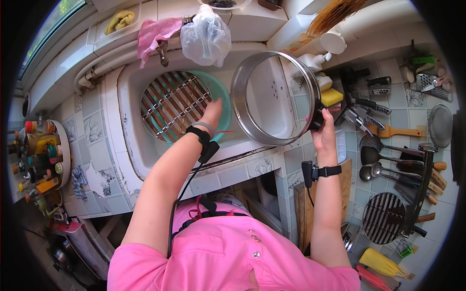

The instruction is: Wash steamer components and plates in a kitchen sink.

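My left hand (212,112) is at the right rim of a round slatted steamer rack (174,105) and appears to grip it, though the fingertips are hidden. The rack lies over a green plastic basin (222,94), which sits in the white sink (145,160). Its slats are crossed by two bead-like metal strips. In my right hand (324,134) is the black handle (317,118) of a bottomless metal steamer ring (238,98). The ring is tilted above the sink's ridged right-hand part, and its wall partly hides that area.
A faucet (162,54) with a pink cloth (154,34) and a plastic bag (205,38) hang behind the sink. Knives (364,103), a yellow sponge (332,97) and a soap pump bottle (311,62) stand right. Ladles (371,172) hang along the tiled wall.
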### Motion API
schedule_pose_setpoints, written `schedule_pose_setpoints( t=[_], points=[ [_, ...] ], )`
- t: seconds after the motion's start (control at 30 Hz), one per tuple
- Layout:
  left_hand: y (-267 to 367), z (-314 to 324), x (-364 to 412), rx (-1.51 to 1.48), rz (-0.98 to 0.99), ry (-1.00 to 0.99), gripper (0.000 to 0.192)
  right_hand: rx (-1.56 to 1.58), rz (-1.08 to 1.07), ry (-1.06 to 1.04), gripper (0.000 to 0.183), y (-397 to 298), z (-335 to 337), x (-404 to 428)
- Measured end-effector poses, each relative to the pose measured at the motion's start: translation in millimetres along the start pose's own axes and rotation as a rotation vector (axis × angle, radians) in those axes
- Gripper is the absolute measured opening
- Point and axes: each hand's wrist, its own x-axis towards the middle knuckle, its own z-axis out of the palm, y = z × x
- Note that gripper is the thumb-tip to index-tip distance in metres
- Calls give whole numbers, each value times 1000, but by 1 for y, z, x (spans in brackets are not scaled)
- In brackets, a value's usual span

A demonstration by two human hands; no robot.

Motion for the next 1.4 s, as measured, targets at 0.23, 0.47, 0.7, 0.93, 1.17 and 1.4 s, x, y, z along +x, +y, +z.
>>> schedule_pose_setpoints(
  t=[0.23,0.47,0.7,0.93,1.17,1.4],
  points=[
    [-104,-44,75,-225,-173,-7,28,-11,-56,-28,34,3,30,-2],
    [27,31,-64,-81,-191,-503,27,-64,-140,34,37,13,25,-11],
    [13,16,-82,243,57,-146,58,-15,-192,39,41,11,47,-37],
    [12,9,-105,-141,-288,-422,46,28,-313,69,45,20,72,-73],
    [12,-1,-119,-185,-258,-454,30,81,-361,87,44,23,94,-105],
    [35,-13,-151,-329,-188,-432,37,443,-250,143,37,55,75,-105]
  ],
)
